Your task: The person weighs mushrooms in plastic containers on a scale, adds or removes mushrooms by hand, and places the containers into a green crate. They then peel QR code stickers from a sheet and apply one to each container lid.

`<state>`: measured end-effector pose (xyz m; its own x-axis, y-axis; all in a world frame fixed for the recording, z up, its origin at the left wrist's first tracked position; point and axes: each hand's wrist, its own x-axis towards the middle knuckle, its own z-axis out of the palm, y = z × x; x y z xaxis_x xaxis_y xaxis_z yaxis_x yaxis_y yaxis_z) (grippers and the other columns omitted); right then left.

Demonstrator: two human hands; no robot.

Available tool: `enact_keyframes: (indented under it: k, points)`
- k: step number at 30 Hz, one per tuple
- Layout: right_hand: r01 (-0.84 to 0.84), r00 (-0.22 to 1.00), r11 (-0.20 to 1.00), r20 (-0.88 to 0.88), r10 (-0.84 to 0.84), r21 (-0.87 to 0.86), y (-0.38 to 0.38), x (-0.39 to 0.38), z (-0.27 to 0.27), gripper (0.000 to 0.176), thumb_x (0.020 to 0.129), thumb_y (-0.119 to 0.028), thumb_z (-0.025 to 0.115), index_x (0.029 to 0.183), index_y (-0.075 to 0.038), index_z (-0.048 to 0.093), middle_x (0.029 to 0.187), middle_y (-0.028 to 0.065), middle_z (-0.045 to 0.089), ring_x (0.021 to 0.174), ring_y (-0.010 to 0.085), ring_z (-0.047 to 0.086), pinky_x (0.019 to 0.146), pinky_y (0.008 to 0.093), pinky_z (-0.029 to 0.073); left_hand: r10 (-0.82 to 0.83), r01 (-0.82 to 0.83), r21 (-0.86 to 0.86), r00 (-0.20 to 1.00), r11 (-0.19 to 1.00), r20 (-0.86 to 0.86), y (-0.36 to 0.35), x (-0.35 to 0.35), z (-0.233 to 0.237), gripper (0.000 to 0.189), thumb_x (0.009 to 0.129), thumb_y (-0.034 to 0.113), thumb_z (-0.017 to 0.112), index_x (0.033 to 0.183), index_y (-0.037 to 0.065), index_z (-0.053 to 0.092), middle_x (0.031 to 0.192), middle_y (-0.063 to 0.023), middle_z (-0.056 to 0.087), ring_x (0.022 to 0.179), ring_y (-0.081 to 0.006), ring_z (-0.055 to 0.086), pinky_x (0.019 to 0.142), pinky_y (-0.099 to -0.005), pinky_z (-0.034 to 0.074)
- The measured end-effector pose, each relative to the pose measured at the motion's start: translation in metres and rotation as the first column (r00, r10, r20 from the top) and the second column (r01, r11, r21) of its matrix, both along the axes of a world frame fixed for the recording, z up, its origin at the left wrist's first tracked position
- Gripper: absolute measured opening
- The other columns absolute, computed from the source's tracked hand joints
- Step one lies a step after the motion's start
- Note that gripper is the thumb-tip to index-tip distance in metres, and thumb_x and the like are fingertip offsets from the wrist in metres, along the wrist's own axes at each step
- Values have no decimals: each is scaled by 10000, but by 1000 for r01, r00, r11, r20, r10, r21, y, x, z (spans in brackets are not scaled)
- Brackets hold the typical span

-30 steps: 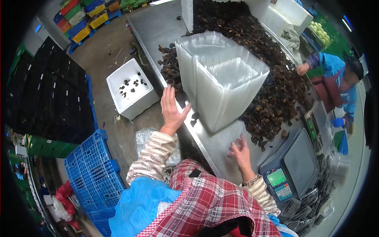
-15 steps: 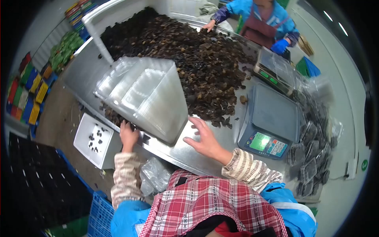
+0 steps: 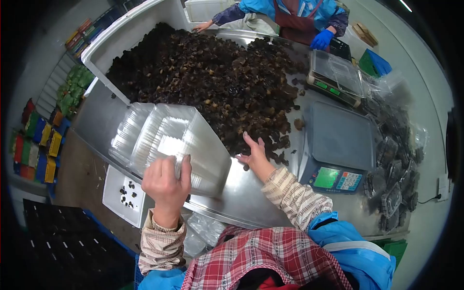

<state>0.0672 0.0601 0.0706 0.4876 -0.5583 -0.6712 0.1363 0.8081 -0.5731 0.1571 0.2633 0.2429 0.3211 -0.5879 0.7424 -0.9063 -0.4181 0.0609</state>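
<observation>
My left hand (image 3: 165,187) is raised in front of a leaning stack of clear plastic containers (image 3: 200,145). Its fingers curl away from view, the thumb stands apart, and nothing shows in it. To the right of the stack, my right hand (image 3: 256,157) is open with fingers spread, its tips at the near edge of a heap of dark brown wood ear mushrooms (image 3: 208,82). A small dark piece lies just below its fingers. The stack rests on the metal table (image 3: 241,193), close to its front edge.
A scale (image 3: 340,140) with a lit display stands to the right, a second scale (image 3: 336,79) behind it. Filled clear boxes (image 3: 394,169) crowd the right side. A white bin (image 3: 123,198) sits lower left. Across the table, a co-worker's gloved hand (image 3: 321,40) is near the second scale.
My left hand has lifted from the table edge to in front of the container stack. My right hand has moved up to the heap's edge. The view has shifted, and the stack appears lower.
</observation>
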Motion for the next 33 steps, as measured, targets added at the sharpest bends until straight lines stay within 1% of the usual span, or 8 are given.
enact_keyframes:
  k: [3, 6, 8, 10, 16, 18, 26, 33]
  points:
    - [153, 986, 988, 63, -153, 0, -24, 46, 5, 1147, 686, -321, 791, 1437, -183, -64, 1468, 126, 154, 1319, 358, 210, 922, 680, 307, -107, 109, -65, 994, 992, 36, 1, 29, -4, 196, 698, 67, 719, 687, 34, 526, 562, -95, 447, 465, -252, 451, 446, -348, 334]
    - [286, 955, 958, 83, -285, -11, -58, 99, -10, 1155, 624, -238, 829, 1435, -93, 20, 1413, 165, 269, 1242, 319, 353, 961, 516, 369, -148, 150, -18, 987, 989, 61, 4, 58, -3, 198, 709, 49, 698, 675, 29, 504, 551, -92, 414, 458, -250, 421, 439, -352, 313]
    - [376, 926, 906, 109, -361, -196, -68, 112, -29, 870, 611, -118, 787, 1314, 52, 304, 1285, 186, 434, 1104, 273, 485, 896, 418, 434, -166, 168, -6, 980, 986, 108, 5, 69, -5, 194, 712, 42, 689, 668, 26, 500, 542, -87, 390, 452, -249, 403, 434, -348, 301]
    - [342, 940, 939, -9, -342, 30, -75, 106, -34, 534, 668, -91, 721, 1126, 47, 485, 1090, 172, 570, 916, 266, 577, 730, 417, 495, -142, 148, -47, 984, 988, 107, 13, 68, -7, 190, 716, 35, 681, 664, 26, 498, 544, -90, 394, 459, -252, 406, 439, -352, 303]
    - [216, 965, 966, 119, -233, 146, -69, 36, -47, 120, 802, -124, 579, 888, -41, 588, 769, 107, 628, 644, 237, 603, 461, 330, 444, -104, 101, -25, 974, 995, -200, 36, 23, 16, 160, 732, 51, 657, 664, 2, 521, 568, -112, 458, 486, -285, 452, 476, -361, 353]
    - [145, 978, 981, 133, -162, 129, -67, 14, -46, 128, 815, -153, 571, 901, -60, 588, 783, 110, 630, 643, 224, 603, 457, 299, 428, -35, 66, 48, 878, 997, -477, 29, 9, 37, 129, 765, 72, 647, 708, -9, 564, 596, -127, 501, 503, -290, 483, 489, -347, 384]
    - [-70, 986, 994, 160, 56, 83, -23, -62, 7, 132, 717, -45, 664, 830, -12, 603, 728, 116, 627, 590, 221, 616, 425, 298, 416, -1, 86, 142, 857, 986, -515, 20, 9, 48, 164, 813, 104, 620, 745, -46, 621, 640, -158, 580, 551, -251, 574, 521, -323, 420]
    - [-215, 969, 974, 137, 204, 73, 7, -117, 21, 235, 684, 23, 675, 899, 22, 581, 759, 138, 618, 583, 221, 617, 465, 312, 506, 111, -4, 174, 784, 985, -611, 25, 24, 45, 282, 845, 152, 585, 671, -66, 545, 541, -73, 454, 514, -96, 408, 480, -283, 336]
